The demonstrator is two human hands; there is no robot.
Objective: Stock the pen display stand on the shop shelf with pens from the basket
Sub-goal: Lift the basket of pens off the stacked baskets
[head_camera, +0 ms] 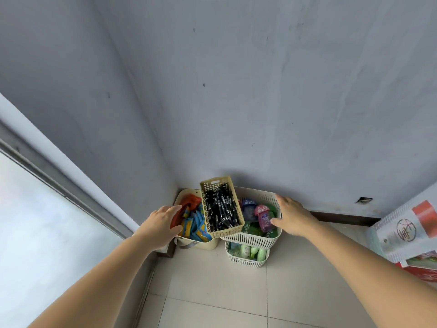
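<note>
A yellow perforated basket (214,185) full of black pens (221,209) rests across the tops of two larger bins in the room's corner. My left hand (163,224) reaches in from the left, fingers relaxed, a short way from the basket's left wall. On the basket's right, my right hand (292,215) is spread open over the rim of the white bin, apart from the basket. Neither hand holds anything. No pen display stand or shelf is in view.
A cream bin (205,245) with blue and orange packets sits under the basket's left side. A white slatted bin (253,240) with colourful bottles sits under its right side, stacked on another white bin (246,262). Grey walls meet behind. A calendar (402,230) hangs at right. A window is at left.
</note>
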